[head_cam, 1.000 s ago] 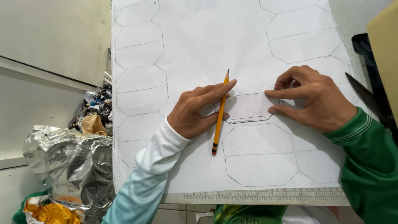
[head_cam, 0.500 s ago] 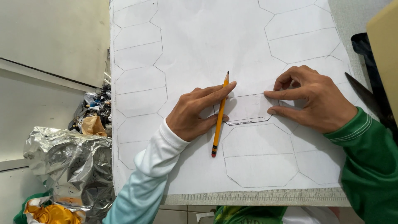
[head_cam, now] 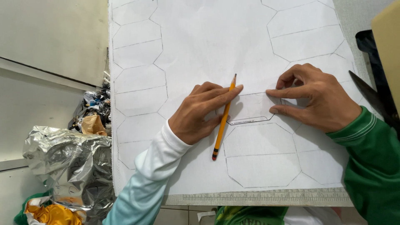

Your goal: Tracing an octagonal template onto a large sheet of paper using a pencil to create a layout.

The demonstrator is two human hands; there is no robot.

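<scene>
Here, white sheet of pencilled octagons, left hand gripping pencil, right hand flat, open, crumpled foil beside.

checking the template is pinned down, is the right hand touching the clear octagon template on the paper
Touching. The head view shows the right hand with its fingertips pressed onto the edge of the clear template, with no gap visible.

Left hand rests on the sheet, pencil in its fingers, with the template lying just right of it under the right hand. A ruler runs along the sheet's near edge, and crumpled foil sits off to the left.
</scene>
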